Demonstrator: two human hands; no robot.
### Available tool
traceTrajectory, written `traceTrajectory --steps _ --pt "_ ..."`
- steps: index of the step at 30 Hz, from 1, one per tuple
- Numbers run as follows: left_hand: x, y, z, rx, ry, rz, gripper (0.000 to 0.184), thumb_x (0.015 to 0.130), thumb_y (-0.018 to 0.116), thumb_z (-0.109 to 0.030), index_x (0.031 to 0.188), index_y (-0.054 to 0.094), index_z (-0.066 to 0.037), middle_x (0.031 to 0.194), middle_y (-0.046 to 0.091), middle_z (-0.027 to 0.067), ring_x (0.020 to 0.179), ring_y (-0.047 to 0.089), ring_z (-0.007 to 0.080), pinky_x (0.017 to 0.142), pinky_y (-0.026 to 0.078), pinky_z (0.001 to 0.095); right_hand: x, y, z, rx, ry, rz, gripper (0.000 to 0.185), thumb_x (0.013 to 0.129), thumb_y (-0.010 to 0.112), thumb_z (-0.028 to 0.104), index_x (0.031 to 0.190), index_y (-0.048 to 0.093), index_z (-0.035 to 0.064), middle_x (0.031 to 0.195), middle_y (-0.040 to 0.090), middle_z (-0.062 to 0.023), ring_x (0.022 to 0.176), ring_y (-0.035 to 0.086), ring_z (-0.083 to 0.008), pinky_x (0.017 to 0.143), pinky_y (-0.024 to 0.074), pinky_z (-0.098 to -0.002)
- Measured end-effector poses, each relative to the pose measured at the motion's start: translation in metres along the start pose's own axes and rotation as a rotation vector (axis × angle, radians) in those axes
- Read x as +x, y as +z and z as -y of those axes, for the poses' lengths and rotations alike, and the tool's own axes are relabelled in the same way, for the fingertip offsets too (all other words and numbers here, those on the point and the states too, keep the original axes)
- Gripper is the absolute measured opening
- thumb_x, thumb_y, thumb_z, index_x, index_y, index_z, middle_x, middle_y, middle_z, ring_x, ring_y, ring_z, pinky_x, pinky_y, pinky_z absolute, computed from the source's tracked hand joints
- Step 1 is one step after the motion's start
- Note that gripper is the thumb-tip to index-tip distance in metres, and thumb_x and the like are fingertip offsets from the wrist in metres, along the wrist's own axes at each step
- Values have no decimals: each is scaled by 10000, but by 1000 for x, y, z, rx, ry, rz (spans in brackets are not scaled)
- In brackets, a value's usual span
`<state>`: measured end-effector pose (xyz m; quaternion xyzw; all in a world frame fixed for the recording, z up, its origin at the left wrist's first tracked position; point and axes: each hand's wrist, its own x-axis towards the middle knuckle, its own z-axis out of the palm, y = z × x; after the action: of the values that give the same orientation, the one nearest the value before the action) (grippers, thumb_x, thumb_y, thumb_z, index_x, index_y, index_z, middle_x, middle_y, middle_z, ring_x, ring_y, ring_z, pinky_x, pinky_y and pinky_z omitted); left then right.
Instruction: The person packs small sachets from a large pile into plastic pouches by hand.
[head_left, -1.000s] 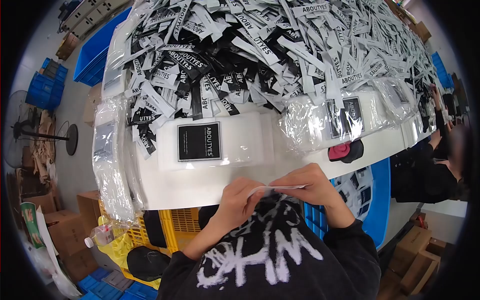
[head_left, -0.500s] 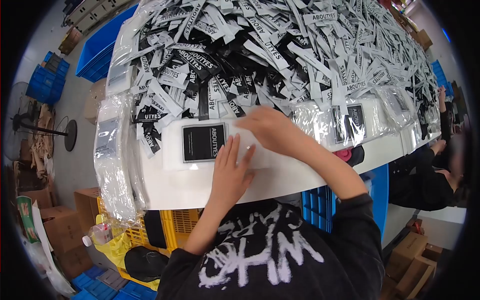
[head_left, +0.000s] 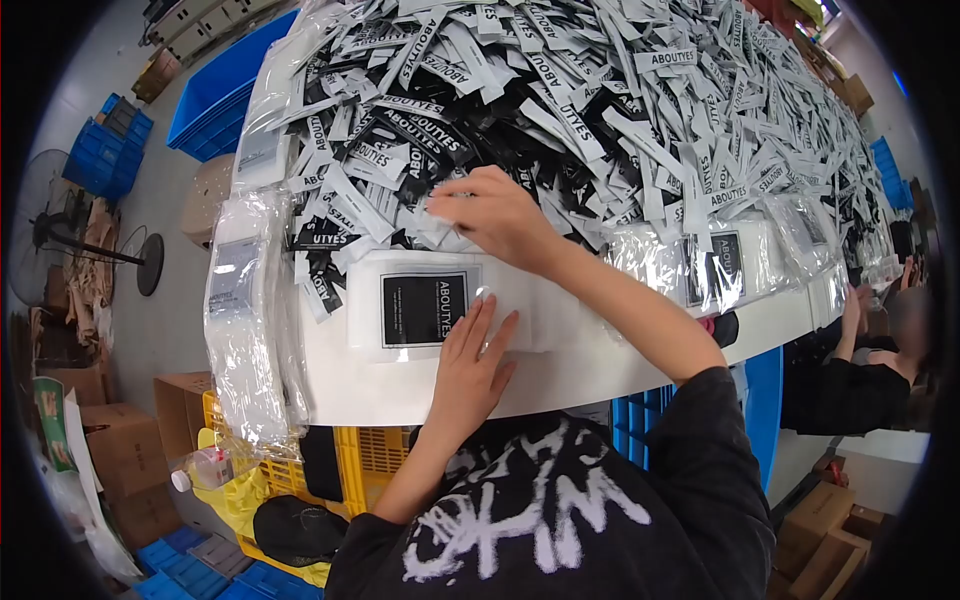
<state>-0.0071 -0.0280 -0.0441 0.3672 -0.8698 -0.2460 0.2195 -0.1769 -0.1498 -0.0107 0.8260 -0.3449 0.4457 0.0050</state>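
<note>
My left hand (head_left: 468, 372) lies with spread fingers on the right part of a frosted bag stack, beside its black label (head_left: 425, 308) marked ABOUTYES. Farther up, my right hand (head_left: 497, 215) reaches over the near edge of a large pile of black and white packets (head_left: 560, 120). Its thumb and fingers are closed around a whitish piece, maybe a packet; the exact item is too small to tell. The bag stack lies flat on the white table (head_left: 340, 395).
Clear plastic-wrapped bundles lie left (head_left: 240, 320) and right (head_left: 660, 260) on the table. Below the edge are a yellow crate (head_left: 375, 450) and a blue crate (head_left: 765, 400). A fan (head_left: 150, 263) stands left; another person (head_left: 850, 385) is at the far right.
Both hands were together holding a thin white item near my body. My left hand is now on the bag stack, and my right hand has moved up to the packet pile.
</note>
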Motion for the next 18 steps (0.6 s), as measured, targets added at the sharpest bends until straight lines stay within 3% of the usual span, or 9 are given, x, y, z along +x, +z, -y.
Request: traceTrajectory --steps 3,4,7,10,13,16,18 --pt "-1 1 5 -25 -12 -85 570 730 690 -90 1270 507 -73 1354 449 142 1262 418 291 990 353 404 -12 -19 30 621 762 -220 54 867 588 48 888 631 24 1038 643 -84 738 587 -176 677 480 -287" --pt "-3 0 7 -33 -26 -106 538 726 696 -91 1238 535 -64 1317 492 134 1234 452 281 965 372 393 -19 -29 34 659 867 -280 124 921 552 122 897 562 1 941 623 -101 600 563 -149 582 463 -243" --pt "-4 -5 8 -62 -45 -167 459 714 711 -95 1156 598 -48 1227 576 114 1166 522 260 901 410 370 -42 -44 63 1273 1167 -755 94 914 541 119 893 510 33 776 558 -66 514 524 -141 490 403 -242" --pt "-4 -5 5 -63 -65 -182 429 713 715 -94 1127 619 -42 1195 601 105 1144 542 258 889 417 358 -82 -65 79 1459 1333 -723 105 920 522 127 923 456 46 723 511 -58 527 503 -141 493 397 -239" --pt "-2 -9 5 -99 -65 -187 392 742 695 -84 1123 621 -29 1171 613 123 1109 566 269 885 426 359 -98 -84 113 1101 1083 -819 150 894 558 110 968 449 37 762 539 -59 533 487 -127 530 407 -244" --pt "-3 -11 3 -165 -106 -254 334 793 650 -70 1120 618 -10 1135 626 152 1053 599 284 857 449 365 -147 -74 118 249 733 -567 142 864 591 80 945 493 17 777 566 -54 529 484 -115 538 405 -236" --pt "-2 -11 -3 -194 -119 -347 275 848 580 -44 1113 612 23 1091 638 182 973 628 303 813 476 366 -179 -60 133 218 865 -616 117 849 614 77 895 534 5 745 580 -45 522 481 -109 538 403 -233"
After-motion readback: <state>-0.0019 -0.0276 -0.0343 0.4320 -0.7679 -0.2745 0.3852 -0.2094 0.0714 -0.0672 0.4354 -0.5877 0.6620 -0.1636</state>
